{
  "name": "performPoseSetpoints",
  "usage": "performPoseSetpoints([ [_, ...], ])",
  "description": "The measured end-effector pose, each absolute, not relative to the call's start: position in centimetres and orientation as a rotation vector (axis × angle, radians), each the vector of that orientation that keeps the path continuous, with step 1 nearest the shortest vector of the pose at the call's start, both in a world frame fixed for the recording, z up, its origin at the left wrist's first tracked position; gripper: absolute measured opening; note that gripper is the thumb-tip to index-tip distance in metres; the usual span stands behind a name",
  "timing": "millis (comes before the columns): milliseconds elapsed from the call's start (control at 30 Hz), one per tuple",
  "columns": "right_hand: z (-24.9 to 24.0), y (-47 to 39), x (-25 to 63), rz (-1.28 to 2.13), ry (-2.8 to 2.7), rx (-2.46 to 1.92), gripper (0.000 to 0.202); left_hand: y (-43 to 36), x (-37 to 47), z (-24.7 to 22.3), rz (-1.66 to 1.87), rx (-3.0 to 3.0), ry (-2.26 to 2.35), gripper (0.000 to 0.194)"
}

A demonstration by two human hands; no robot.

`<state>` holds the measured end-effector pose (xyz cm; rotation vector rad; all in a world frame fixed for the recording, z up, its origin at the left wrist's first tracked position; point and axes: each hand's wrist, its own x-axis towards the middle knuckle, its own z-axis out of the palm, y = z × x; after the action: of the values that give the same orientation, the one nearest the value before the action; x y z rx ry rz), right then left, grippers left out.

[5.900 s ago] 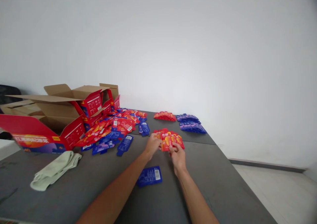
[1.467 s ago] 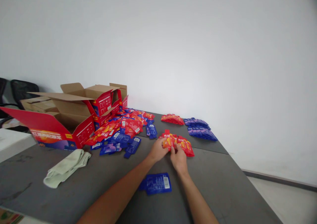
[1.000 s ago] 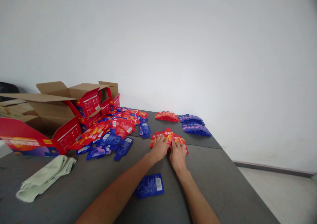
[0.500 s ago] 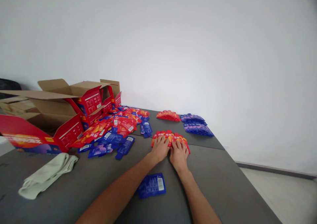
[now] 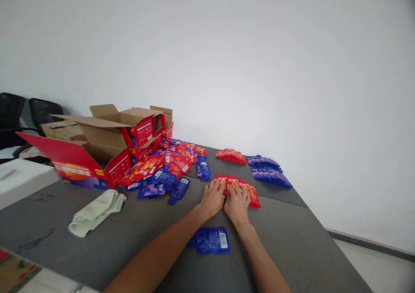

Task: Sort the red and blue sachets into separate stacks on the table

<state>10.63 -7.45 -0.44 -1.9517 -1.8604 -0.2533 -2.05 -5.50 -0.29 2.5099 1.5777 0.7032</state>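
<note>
A fanned row of red pouches (image 5: 252, 191) lies on the grey table in front of me. My left hand (image 5: 213, 198) has its fingers bent over the left part of that row. Beside it, my right hand (image 5: 237, 201) grips the middle of the row, fingers curled over the pouches. The thumbs are close together at the near edge, and the pouches' undersides are hidden. Nearer to me, below my wrists, are blue pouches (image 5: 212, 240), one with its barcode facing up; my left forearm is close by.
Loose red and blue pouches are heaped at left (image 5: 177, 163). Behind them stand open red cartons (image 5: 118, 170). A pale green cloth (image 5: 97, 211) lies in front. Stacked red pouches (image 5: 231, 155) and blue pouches (image 5: 270, 172) sit farther back, near the white wall (image 5: 246, 68).
The view has swung left, so the scene sits farther right and chairs and a white box show. My hands have drawn closer together on the red row.
</note>
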Motion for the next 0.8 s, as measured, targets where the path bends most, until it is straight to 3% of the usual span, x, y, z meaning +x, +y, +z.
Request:
performPoseSetpoints([
  [400, -0.5, -5.5, -0.7, -0.169, -2.013, -1.697, 0.043, -6.4, -12.8, -0.4, 0.697, 2.439, 1.951, 0.041],
  [800, -1.6, 0.8, -7.9, 0.029, -2.099, -1.614, 0.035, -1.6, -20.1, -2.0, 0.692, 2.345, 2.208, 0.039],
])
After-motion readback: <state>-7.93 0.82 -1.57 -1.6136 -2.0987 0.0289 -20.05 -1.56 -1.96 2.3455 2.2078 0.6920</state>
